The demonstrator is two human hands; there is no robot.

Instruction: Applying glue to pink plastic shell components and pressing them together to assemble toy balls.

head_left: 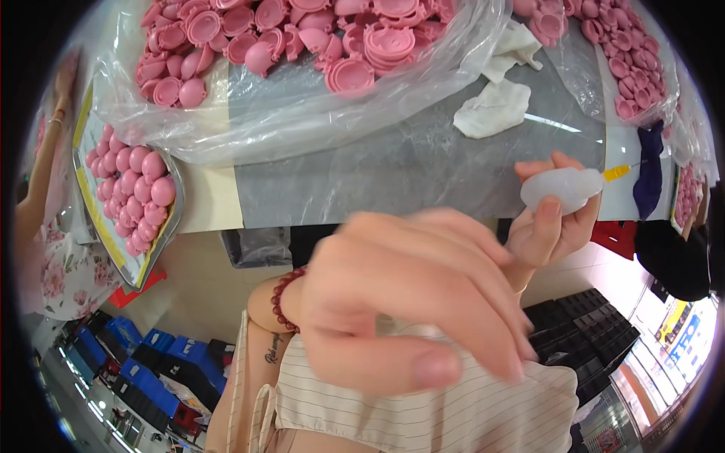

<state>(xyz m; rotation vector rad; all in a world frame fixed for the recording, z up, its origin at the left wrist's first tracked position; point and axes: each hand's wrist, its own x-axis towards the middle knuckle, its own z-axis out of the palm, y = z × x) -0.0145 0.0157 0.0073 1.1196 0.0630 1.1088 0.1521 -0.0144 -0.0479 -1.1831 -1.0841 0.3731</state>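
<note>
My right hand (555,226) is closed around a small milky white squeeze bottle (560,190) with a thin yellow dispensing tip (617,174), which lies on its side over the table's near edge and points right. Close to the camera and partly smeared by motion, my left hand (408,294) is raised with bent fingers. Its thumb stands apart from the fingers, and nothing shows between them. A red bead bracelet (282,302) circles the left wrist. Beyond the hands, many pink plastic half-shells (389,45) lie in a clear plastic bag (325,124) on the grey tabletop (302,189).
Crumpled white cloths (492,109) and a dark purple cloth-like piece (648,170) lie on the table's right. A tray (170,226) of pink balls (134,185) stands left, near another person's arm (45,151). More pink shells (627,60) sit far right. Black crates (585,325) stand below.
</note>
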